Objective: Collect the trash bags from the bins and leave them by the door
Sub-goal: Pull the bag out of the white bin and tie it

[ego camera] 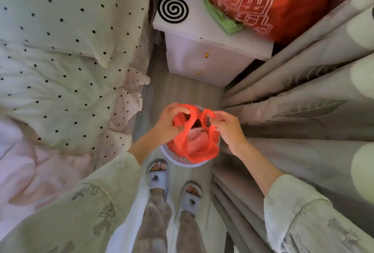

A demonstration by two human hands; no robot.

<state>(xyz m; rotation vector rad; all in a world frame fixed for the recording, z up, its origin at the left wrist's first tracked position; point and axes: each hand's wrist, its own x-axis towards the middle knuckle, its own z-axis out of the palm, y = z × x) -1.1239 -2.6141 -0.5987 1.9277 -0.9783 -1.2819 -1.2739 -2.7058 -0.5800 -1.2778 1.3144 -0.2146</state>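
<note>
Our left fingers (178, 111) are pinched shut on one handle of the red bag (194, 143), and our right fingers (217, 118) are pinched on the other, the two handles held just apart above the bag's open mouth. The bag hangs below both hands, its lower part sitting in the white bin (182, 162) on the floor, just ahead of our slippers (158, 180). Beyond the fingers stands a nightstand (202, 58) with a black coil (173, 8); the bed (60, 70) lies to their left, curtains (303, 91) to their right.
</note>
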